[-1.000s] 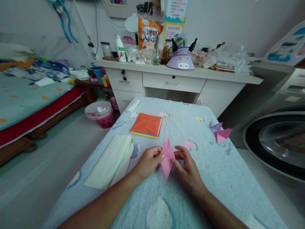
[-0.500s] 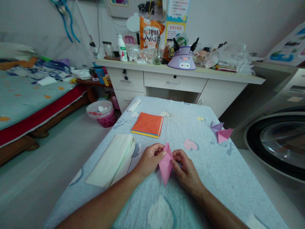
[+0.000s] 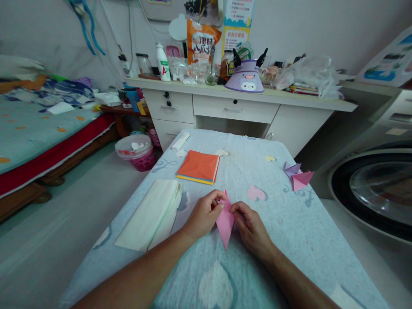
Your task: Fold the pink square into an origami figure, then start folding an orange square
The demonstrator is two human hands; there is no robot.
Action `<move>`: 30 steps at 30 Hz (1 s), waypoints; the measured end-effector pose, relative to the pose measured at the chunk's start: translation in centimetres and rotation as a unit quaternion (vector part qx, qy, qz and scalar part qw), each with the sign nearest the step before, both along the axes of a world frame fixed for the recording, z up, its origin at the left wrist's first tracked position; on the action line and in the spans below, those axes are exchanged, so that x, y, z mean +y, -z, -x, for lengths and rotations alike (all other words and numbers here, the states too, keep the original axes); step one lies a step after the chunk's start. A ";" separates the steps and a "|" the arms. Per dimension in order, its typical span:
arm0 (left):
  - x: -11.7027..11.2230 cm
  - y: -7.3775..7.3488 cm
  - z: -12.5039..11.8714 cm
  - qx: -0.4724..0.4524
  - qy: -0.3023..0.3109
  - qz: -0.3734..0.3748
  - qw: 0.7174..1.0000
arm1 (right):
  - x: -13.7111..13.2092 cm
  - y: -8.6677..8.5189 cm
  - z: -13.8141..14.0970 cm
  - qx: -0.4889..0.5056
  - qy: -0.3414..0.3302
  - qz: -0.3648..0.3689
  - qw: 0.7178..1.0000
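Head view showed the pink paper (image 3: 225, 223) lying on the cloth-covered desk (image 3: 289, 223), straight ahead of the person and close to the near edge, squarely between the two hands. It was folded into a slim kite shape. Its long axis ran away from the person, with one sharp tip pointing back toward the body and the other toward the orange paper stack (image 3: 198, 166) farther up the desk.

The left hand (image 3: 204, 214) lay against the paper's left edge, thumb and forefinger pinched shut on the upper part near the far tip. The right hand (image 3: 249, 225) met the right edge at about the same height, its fingers curled closed on the fold. Both touched the paper, and neither was clearly nearer. The lower tip stuck out free below them.

A folded white cloth (image 3: 151, 219) lay just left of the left hand. A small pink folded shape (image 3: 302, 180) and a purple one (image 3: 292, 169) sat together well apart, by the right edge of the desk.

Compared with a second earlier, the paper looked a little narrower and sat slightly closer to the person. The left hand's pinch had climbed from the middle of the edge toward the far tip, and the two hands had drawn closer together. The stack, cloth and small shapes had not moved.
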State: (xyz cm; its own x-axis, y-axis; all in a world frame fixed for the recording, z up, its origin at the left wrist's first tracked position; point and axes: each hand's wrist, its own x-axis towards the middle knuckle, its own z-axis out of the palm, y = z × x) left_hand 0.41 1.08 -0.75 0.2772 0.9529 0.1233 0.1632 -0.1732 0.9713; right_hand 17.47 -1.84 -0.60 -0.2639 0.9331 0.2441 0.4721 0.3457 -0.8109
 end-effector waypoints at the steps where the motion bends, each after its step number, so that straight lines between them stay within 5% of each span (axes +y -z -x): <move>1: 0.1 0.1 0.1 0.042 -0.001 -0.025 0.999 | 0.1 0.0 -0.1 -0.024 -0.004 -0.014 1.000; 9: 0.5 0.2 0.7 0.287 -0.031 -0.162 0.944 | 0.3 0.0 -0.3 -0.153 -0.018 -0.060 0.986; 20: 1.2 -0.4 1.9 0.304 0.107 -0.166 0.932 | 0.3 0.1 -0.6 -0.185 -0.041 -0.067 0.980; 30: 1.3 -0.7 2.8 0.325 0.159 -0.171 0.917 | 0.6 0.1 -0.6 -0.170 -0.018 -0.080 0.982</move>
